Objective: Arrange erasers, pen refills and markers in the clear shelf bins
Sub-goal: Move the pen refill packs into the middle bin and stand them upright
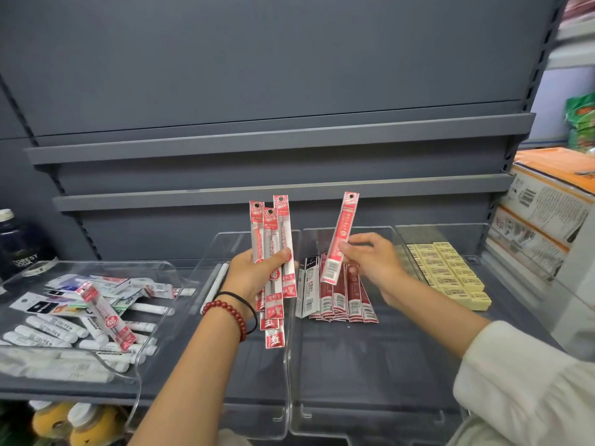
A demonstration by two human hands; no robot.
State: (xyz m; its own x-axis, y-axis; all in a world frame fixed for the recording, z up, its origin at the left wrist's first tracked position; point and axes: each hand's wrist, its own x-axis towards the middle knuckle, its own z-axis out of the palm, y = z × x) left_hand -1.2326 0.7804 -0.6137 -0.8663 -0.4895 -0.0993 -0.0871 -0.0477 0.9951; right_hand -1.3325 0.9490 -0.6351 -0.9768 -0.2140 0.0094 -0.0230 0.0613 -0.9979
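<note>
Forearms (199, 365) reach in from near. Left hand (257, 272) grips a fan of red refill packs (273, 239) upright, likely a feed stack. Right hand (370, 255) pinches one pack (339, 239) above the refill row (341, 297) in the middle bin (322, 423), probably next in line. Erasers (450, 272) fill the right bin (476, 239). Markers (64, 329) lie jumbled in the left bin (138, 365).

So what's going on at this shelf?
A person is sorting stationery on a shop shelf. Their left hand grips a bunch of red refill packs; their right hand pinches a single pack above a clear bin where more packs lie in a row. Yellow erasers sit in the next bin right; markers lie jumbled at far left.
</note>
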